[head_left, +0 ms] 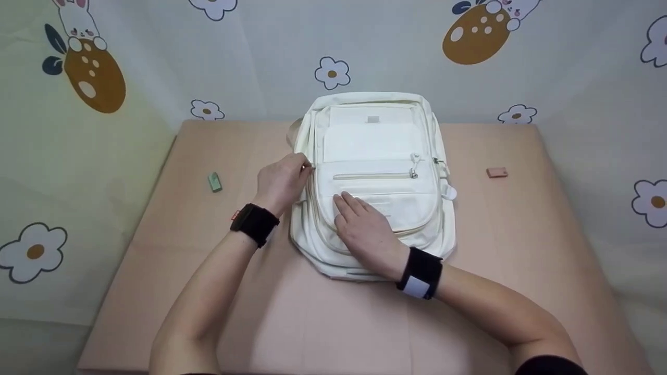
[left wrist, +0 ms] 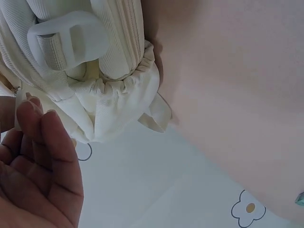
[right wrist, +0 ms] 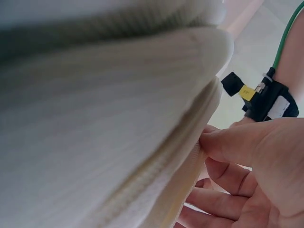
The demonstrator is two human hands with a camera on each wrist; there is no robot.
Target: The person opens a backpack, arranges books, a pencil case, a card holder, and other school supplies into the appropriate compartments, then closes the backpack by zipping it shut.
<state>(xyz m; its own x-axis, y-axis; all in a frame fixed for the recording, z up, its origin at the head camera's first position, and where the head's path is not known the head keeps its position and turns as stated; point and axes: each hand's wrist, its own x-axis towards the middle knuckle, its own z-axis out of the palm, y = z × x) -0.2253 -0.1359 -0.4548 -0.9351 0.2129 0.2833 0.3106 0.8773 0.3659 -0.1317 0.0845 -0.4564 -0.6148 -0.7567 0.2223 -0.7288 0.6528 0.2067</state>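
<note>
A white backpack (head_left: 372, 140) lies on the table with its front pocket facing up. At the pocket's left edge, my left hand (head_left: 284, 179) pinches a pale zipper pull (left wrist: 20, 107) between thumb and fingertips. My right hand (head_left: 367, 234) rests on the lower front of the pocket, its fingers fairly straight. In the right wrist view the thumb lies against the pocket's zipped edge. A short horizontal zipper (head_left: 372, 176) crosses the pocket above the right hand. A white plastic buckle (left wrist: 69, 40) is on the bag's side, near my left hand.
A small green block (head_left: 214, 182) lies on the pink-covered table (head_left: 338, 328) left of the bag, and a small pink block (head_left: 496, 172) lies to its right. Patterned cloth (head_left: 271, 57) with flowers hangs behind the table and at both sides.
</note>
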